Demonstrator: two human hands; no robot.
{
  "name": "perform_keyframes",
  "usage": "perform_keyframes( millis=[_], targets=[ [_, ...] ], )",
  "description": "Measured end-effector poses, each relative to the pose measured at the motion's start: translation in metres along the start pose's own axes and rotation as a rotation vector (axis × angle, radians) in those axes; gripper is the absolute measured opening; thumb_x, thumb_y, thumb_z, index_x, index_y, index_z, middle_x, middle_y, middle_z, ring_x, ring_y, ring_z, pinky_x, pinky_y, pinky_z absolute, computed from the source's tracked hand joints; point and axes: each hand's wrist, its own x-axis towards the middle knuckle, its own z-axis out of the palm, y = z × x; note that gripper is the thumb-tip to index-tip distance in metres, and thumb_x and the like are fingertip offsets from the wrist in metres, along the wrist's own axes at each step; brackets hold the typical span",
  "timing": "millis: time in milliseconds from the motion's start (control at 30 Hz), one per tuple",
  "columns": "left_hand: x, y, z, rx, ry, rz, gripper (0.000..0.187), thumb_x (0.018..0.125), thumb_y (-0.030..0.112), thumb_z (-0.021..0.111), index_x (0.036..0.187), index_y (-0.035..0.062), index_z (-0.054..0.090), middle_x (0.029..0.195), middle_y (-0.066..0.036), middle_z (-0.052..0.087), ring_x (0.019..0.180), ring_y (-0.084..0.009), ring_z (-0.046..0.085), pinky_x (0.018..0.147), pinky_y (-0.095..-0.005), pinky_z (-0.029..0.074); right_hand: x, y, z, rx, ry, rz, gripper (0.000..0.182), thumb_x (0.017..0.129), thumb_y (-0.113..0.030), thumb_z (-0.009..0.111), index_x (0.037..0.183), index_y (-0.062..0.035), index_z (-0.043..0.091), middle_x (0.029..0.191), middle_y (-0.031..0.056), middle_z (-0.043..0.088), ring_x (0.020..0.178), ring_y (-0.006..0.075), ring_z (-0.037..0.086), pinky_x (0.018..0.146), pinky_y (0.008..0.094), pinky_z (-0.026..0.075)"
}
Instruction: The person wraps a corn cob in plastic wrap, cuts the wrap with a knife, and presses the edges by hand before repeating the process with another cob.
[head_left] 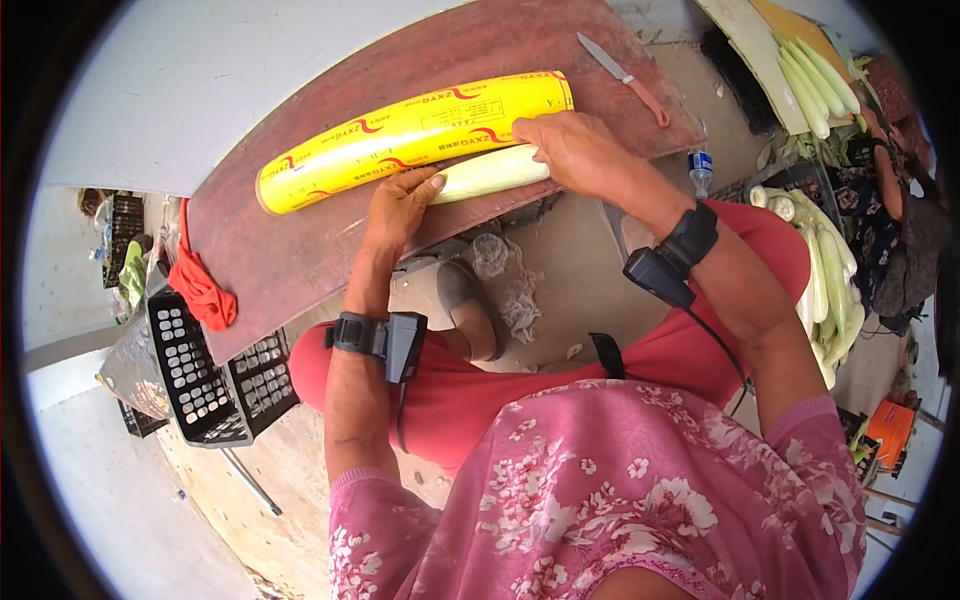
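Now | left hand point(400, 205), right hand point(572, 150): fingers pressed on corn cob point(490, 172) | beside yellow film roll point(410, 135)

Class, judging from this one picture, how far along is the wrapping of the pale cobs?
Done: nothing visibly finished. In hand: both hands, left hand and right hand, press one cob against the yellow film roll on the board. Left: a heap of cobs waits in the crate beside the person's right arm.

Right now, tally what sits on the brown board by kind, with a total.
Yellow film roll: 1
Pale corn cob, under the left hand and right hand: 1
Knife: 1
Red cloth, draped over the board's edge: 1
Total: 4
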Motion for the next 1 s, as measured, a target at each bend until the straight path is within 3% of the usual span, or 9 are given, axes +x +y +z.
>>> perform_keyframes(
  millis=[200, 300, 733, 833, 933, 1000],
  targets=[
    [0.005, 0.002, -0.002, 0.162, 0.022, 0.038, 0.033, 0.092, 0.028, 0.063, 0.108, -0.0004, 0.068, 0.096, -0.011, 0.070, 0.088, -0.0182, 0.063, 0.083, -0.0284, 0.047, 0.000, -0.005, -0.002, -0.092, -0.100, -0.009, 0.031, 0.078, 0.000, 0.059, 0.107, -0.0108, 0.056, 0.084, 0.0141, 0.061, 0.078, 0.0371, 0.062, 0.065, 0.0467, 0.050],
    [0.010, -0.004, -0.002, 0.184, 0.031, 0.048, 0.033, 0.093, 0.031, 0.061, 0.108, 0.0021, 0.069, 0.098, -0.013, 0.070, 0.090, -0.0203, 0.064, 0.084, -0.0301, 0.047, -0.007, 0.000, 0.004, -0.113, -0.013, -0.097, 0.037, 0.078, 0.001, 0.058, 0.112, -0.0140, 0.055, 0.081, 0.0131, 0.058, 0.075, 0.0365, 0.062, 0.063, 0.0464, 0.050],
    [0.014, -0.013, 0.002, 0.204, 0.119, 0.012, 0.033, 0.092, 0.035, 0.060, 0.110, 0.0091, 0.070, 0.100, -0.012, 0.071, 0.092, -0.0227, 0.067, 0.085, -0.0325, 0.048, -0.011, 0.004, 0.008, -0.126, -0.004, -0.103, 0.038, 0.077, 0.001, 0.058, 0.112, -0.0129, 0.056, 0.083, 0.0120, 0.056, 0.074, 0.0356, 0.062, 0.063, 0.0454, 0.051],
    [0.009, -0.007, 0.008, 0.267, 0.272, 0.060, 0.033, 0.087, 0.036, 0.066, 0.104, 0.0083, 0.072, 0.095, -0.012, 0.072, 0.089, -0.0228, 0.068, 0.083, -0.0343, 0.049, -0.011, 0.005, 0.008, -0.110, -0.001, -0.106, 0.034, 0.077, 0.000, 0.059, 0.109, -0.0117, 0.059, 0.084, 0.0113, 0.056, 0.075, 0.0348, 0.062, 0.064, 0.0448, 0.051],
    [0.008, -0.004, 0.010, 0.188, 0.312, -0.028, 0.032, 0.089, 0.027, 0.068, 0.102, -0.0023, 0.071, 0.090, -0.007, 0.071, 0.083, -0.0103, 0.060, 0.077, -0.0252, 0.047, -0.009, 0.007, 0.007, -0.094, -0.024, -0.112, 0.032, 0.078, 0.000, 0.058, 0.107, -0.0107, 0.062, 0.085, 0.0110, 0.056, 0.076, 0.0345, 0.062, 0.064, 0.0443, 0.051],
    [0.012, -0.008, 0.010, 0.142, 0.345, -0.050, 0.037, 0.085, 0.029, 0.072, 0.100, -0.0044, 0.071, 0.089, -0.010, 0.071, 0.083, -0.0124, 0.062, 0.077, -0.0262, 0.047, -0.009, 0.007, 0.006, -0.074, -0.027, -0.116, 0.031, 0.078, 0.000, 0.058, 0.107, -0.0103, 0.063, 0.085, 0.0111, 0.056, 0.077, 0.0345, 0.062, 0.065, 0.0440, 0.051]
  ],
)
